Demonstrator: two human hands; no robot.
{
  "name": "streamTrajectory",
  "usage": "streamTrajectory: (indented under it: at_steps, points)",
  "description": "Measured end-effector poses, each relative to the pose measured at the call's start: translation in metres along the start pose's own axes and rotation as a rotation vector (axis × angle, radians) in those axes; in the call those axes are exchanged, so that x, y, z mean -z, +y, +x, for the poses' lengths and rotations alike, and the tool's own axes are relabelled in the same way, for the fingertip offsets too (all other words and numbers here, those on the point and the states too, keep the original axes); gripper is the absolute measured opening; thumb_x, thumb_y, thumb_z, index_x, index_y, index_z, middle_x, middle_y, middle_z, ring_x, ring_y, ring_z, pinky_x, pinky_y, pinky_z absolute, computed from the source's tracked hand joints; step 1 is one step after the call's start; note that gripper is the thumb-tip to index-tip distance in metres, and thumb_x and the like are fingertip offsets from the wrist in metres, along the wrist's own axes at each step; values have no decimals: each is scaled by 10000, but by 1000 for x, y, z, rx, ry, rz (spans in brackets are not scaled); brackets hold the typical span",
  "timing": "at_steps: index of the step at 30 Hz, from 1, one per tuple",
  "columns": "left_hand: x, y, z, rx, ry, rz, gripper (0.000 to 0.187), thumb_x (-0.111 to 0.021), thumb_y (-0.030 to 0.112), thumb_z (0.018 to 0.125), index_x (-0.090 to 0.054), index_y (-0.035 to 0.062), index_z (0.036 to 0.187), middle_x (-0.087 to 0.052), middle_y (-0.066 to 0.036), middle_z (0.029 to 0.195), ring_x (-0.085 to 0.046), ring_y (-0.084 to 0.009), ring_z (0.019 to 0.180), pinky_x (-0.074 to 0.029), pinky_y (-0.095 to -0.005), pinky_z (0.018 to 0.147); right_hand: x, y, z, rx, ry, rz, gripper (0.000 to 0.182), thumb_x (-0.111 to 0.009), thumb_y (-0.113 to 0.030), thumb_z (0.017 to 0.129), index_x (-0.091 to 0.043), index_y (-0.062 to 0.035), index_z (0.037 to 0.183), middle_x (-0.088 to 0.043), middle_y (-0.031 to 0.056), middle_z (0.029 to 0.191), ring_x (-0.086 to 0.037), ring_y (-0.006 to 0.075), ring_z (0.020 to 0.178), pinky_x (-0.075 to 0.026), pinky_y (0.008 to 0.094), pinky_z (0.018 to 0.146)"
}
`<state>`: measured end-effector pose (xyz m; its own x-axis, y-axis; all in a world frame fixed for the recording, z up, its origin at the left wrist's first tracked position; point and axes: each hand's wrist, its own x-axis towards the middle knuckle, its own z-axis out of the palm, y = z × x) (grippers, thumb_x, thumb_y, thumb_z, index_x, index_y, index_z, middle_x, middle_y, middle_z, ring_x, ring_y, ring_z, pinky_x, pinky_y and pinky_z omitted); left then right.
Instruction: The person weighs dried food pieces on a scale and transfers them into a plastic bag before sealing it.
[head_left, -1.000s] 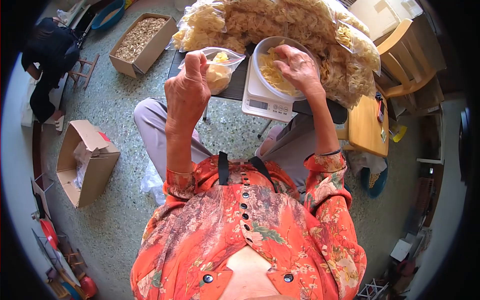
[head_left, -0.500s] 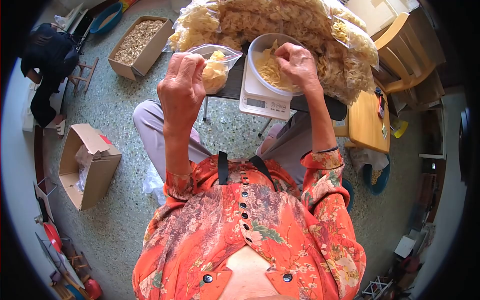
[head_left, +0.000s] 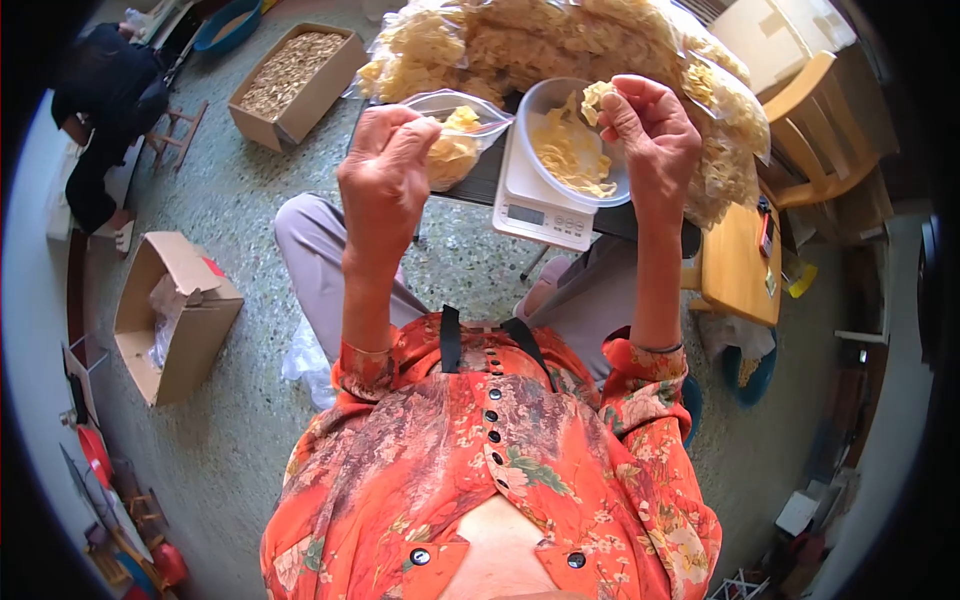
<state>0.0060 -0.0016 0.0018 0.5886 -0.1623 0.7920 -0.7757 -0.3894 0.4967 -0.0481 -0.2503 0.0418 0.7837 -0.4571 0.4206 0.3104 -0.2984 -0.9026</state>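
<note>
My left hand [head_left: 385,185] pinches the edge of a clear zip bag [head_left: 452,160] that holds pale yellow flakes; its mouth is partly open. Between the thumb and fingers of my right hand [head_left: 655,135] is a yellow flake piece [head_left: 596,101], held over the right rim of a round plastic bowl [head_left: 622,190]. Thin yellow flakes [head_left: 570,150] lie inside the bowl. Under it is a white digital scale [head_left: 540,222], whose readout I cannot make out, on a dark small table [head_left: 478,190].
Filled clear bags [head_left: 560,45] are heaped behind the bowl. A carton of brown pieces [head_left: 272,130] stands at the back left, an open cardboard box [head_left: 205,325] at the left. A wooden chair [head_left: 738,265] is on the right. Another person [head_left: 105,85] sits at the far left.
My right hand has risen out of the bowl and moved right with a yellow piece. The view has shifted slightly; my left hand keeps its hold on the bag.
</note>
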Motion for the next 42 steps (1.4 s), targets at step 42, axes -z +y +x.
streamTrajectory:
  at_steps: [42]
  points:
    - [3,5,0,181,-239,124,55,-566,58,993,-557,35,1042,-669,-165,1279,-649,-397,1139,-517,-446,931,19,57,11,4,-543,-1027,441,-719,-346,820,-678,-95,1181,-718,129,979,-676,305,967,-512,422,889]
